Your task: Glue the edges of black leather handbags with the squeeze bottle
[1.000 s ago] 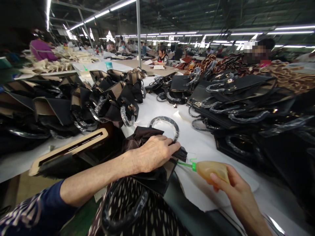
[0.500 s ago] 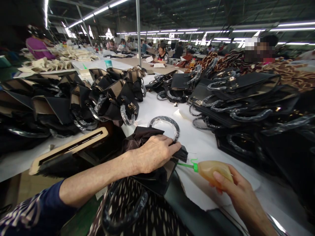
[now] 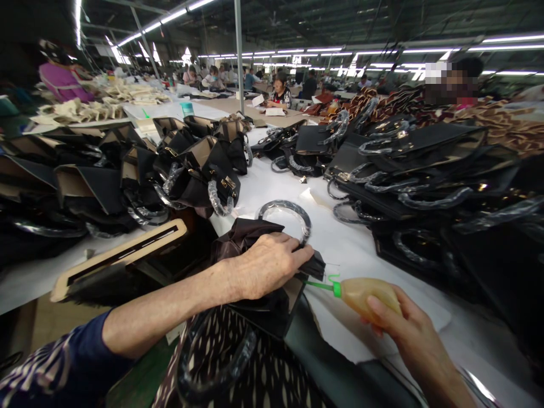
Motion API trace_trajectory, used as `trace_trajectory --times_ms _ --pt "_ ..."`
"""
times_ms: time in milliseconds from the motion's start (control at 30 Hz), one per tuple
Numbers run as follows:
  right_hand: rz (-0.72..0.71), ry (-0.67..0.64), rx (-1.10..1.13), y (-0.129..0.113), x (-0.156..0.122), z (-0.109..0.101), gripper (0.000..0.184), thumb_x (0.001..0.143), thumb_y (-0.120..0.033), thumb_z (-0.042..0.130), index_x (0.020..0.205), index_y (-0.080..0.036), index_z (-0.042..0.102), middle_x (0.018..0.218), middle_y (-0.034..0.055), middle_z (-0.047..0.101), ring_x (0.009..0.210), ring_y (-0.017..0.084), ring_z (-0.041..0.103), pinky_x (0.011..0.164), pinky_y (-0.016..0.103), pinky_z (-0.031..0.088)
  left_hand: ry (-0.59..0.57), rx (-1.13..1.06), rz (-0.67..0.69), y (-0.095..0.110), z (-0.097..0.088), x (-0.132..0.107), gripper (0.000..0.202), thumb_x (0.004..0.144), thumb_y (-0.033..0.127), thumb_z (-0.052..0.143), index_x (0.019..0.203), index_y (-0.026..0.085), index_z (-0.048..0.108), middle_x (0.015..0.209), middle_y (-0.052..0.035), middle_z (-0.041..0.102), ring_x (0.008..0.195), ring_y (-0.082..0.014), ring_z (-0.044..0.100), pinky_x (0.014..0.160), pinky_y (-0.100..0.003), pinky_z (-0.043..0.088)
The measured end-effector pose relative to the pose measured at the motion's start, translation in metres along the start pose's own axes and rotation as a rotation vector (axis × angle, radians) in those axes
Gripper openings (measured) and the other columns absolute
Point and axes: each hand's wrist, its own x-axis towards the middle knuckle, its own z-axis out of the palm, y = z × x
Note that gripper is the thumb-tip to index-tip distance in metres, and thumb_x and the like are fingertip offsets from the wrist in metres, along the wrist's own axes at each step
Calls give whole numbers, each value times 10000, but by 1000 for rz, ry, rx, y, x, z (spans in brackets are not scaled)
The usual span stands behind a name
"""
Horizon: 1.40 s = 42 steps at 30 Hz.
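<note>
My left hand presses down on a dark brown handbag lying on the white table, fingers curled over its folded edge beside the plastic-wrapped round handle. My right hand grips a soft amber glue bottle with a green nozzle. The nozzle tip points left and sits right at the bag's edge under my left fingers. A patterned bag with a wrapped handle lies in front of me, below my left arm.
Piles of black handbags stand at left and right on the white table. A tan slotted board lies at left. Several other people work at tables farther back; one person sits at far right.
Almost nothing has moved. My right hand with the bottle has shifted very slightly to the right and down; my left hand stays on the bag.
</note>
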Motion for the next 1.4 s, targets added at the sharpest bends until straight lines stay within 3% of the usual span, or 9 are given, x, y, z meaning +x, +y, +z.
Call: trace_trajectory --times_ms 167,400,767,1200,1400 --pt "-20 35 10 -6 -5 4 414 726 -533 639 944 -185 590 630 4 617 577 179 516 504 276 399 -2 1 0 0 -1 0 289 891 175 438 1173 119 468 954 -84 584 880 -239 556 810 -357 471" --pt "31 47 93 3 -1 1 476 696 -546 674 994 -182 598 703 14 644 626 198 561 522 287 405 -7 -1 -3 1 -1 -1 285 890 176 441 1168 123 466 964 -86 589 888 -237 555 810 -357 472" --pt "-6 -9 14 -4 -8 2 444 737 -557 623 965 -178 592 614 15 615 551 187 474 539 308 375 -2 10 -8 1 -2 0 249 887 164 439 1130 128 480 944 -83 590 860 -234 560 787 -358 474" --pt "-17 -126 29 4 -10 -9 436 732 -532 651 986 -181 596 643 27 629 563 184 486 514 305 371 -3 9 -3 -1 0 -2 290 887 181 436 1171 132 461 959 -93 586 864 -248 563 771 -369 475" --pt "-12 -127 44 -10 -21 -4 383 742 -513 647 957 -205 575 649 12 620 566 176 465 535 307 345 -12 5 3 -1 -2 -1 287 894 184 433 1174 129 458 965 -95 588 875 -248 566 785 -369 473"
